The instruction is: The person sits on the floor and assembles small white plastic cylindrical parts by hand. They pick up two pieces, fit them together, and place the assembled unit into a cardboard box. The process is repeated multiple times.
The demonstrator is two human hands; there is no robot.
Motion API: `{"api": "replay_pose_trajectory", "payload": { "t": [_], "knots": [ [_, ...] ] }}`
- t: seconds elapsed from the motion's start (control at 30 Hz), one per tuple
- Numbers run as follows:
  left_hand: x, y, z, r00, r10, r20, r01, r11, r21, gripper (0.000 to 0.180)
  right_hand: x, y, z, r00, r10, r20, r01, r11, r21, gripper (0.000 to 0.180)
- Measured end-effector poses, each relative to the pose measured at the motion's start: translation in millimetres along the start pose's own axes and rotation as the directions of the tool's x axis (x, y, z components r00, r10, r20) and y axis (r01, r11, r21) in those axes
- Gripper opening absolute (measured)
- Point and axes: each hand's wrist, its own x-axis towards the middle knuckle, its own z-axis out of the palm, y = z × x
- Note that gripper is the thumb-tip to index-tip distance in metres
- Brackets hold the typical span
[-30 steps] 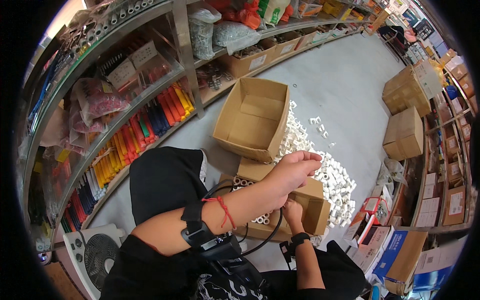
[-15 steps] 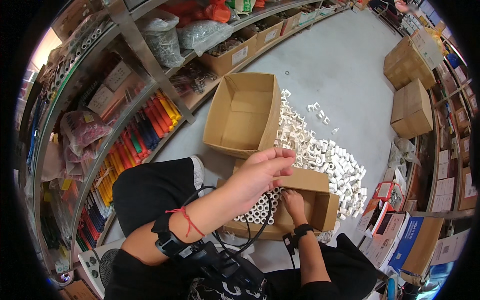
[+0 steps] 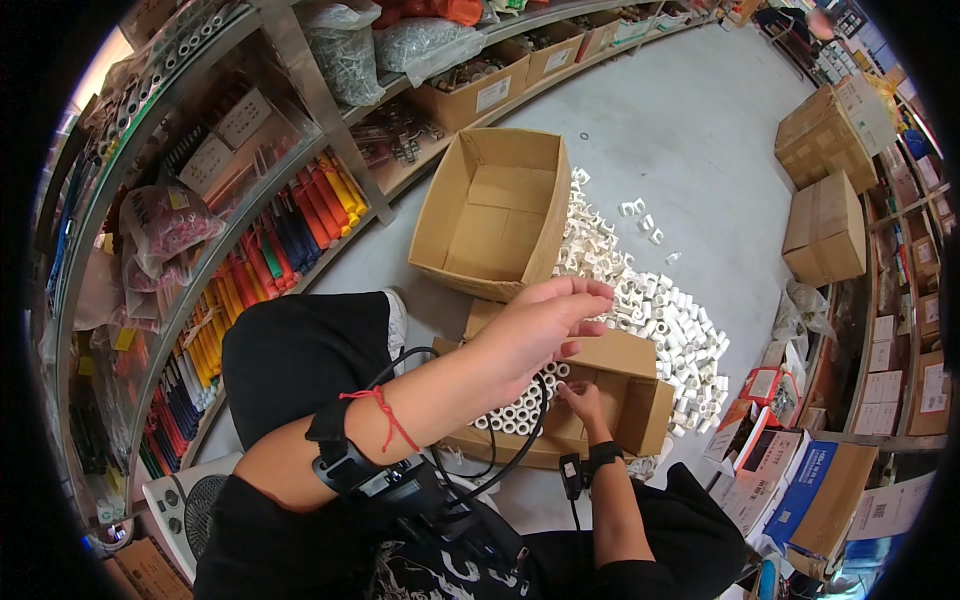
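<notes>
My left hand hovers over the small open cardboard box, its fingers stretched toward the pile and slightly apart, with nothing visible in them. Inside that box, my right hand has its fingers curled together beside rows of white ring-ended pipe fittings. What its fingertips pinch, if anything, is too small to make out. The fittings stand on end, packed at the box's left side; my left forearm and a black cable partly cover them. Just beyond the box lies a heap of loose white pipe fittings on the floor.
A larger open cardboard box stands behind the small one. White pipe clips lie beside it. Metal shelving with coloured tubes runs along the left. Closed cartons stand at the right. A black cable crosses near my left wrist.
My left hand has moved slightly right and up, its fingers now further apart. My right hand has shifted slightly left within the box. The view has shifted a little.
</notes>
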Motion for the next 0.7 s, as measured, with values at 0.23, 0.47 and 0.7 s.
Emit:
{"api": "replay_pose_trajectory", "payload": {
  "t": [0.23,0.47,0.7],
  "knots": [
    [-7.2,2.7,-2.7,1.000,0.004,-0.031,-0.004,1.000,0.013,0.016,11.4,-5.9,3.2,0.958,0.275,0.087,-0.288,0.893,0.346,0.022],
    [-6.0,3.9,-0.2,1.000,-0.002,-0.019,0.003,1.000,0.024,0.016,21.0,8.8,7.7,0.993,0.067,-0.097,-0.057,0.994,0.097,0.024],
    [-6.5,2.3,-7.5,0.999,-0.006,-0.051,0.005,1.000,-0.013,0.016,17.2,-14.0,16.3,0.960,0.056,-0.273,-0.112,0.974,-0.195,0.027]
  ]
}}
